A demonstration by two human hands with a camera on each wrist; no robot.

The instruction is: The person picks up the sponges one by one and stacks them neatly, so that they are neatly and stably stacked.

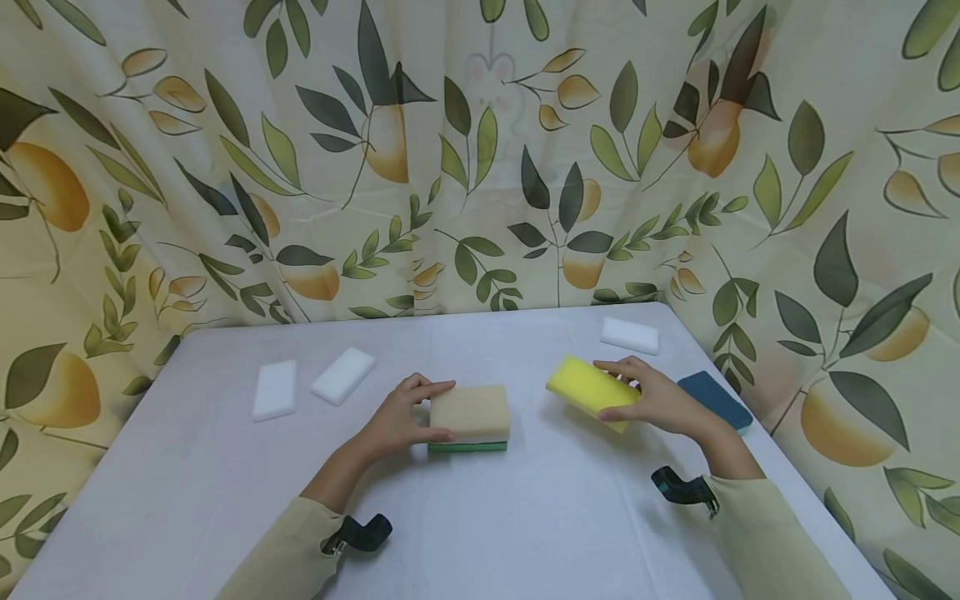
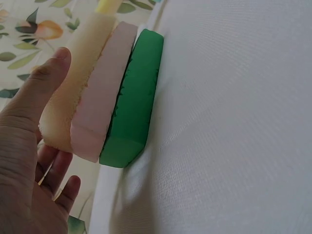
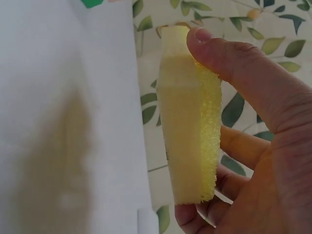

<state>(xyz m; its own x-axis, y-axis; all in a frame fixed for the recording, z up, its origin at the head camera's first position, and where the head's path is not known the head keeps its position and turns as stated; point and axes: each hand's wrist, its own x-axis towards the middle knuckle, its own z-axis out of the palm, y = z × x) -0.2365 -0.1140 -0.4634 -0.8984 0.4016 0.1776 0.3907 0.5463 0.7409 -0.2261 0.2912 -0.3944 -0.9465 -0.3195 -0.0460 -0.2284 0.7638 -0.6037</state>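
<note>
A stack of sponges stands in front of me on the white table. Its layers, from the bottom, are a green sponge (image 2: 136, 100), a pink one (image 2: 103, 100) and a beige one (image 1: 467, 408). My left hand (image 1: 401, 418) holds the beige sponge by its left end, thumb on the near side and fingers on the far side. To the right, my right hand (image 1: 651, 393) grips a tilted yellow sponge (image 1: 588, 387) between thumb and fingers. The right wrist view shows that sponge's pale layer beside its porous yellow one, raised over the table with a shadow below.
Two white sponge blocks (image 1: 275, 390) (image 1: 343, 376) lie at the left of the table (image 1: 187, 500). Another white block (image 1: 630, 335) is at the back right. A dark blue sponge (image 1: 714, 398) lies near the right edge, partly behind my right hand. A patterned curtain (image 1: 480, 208) surrounds the table.
</note>
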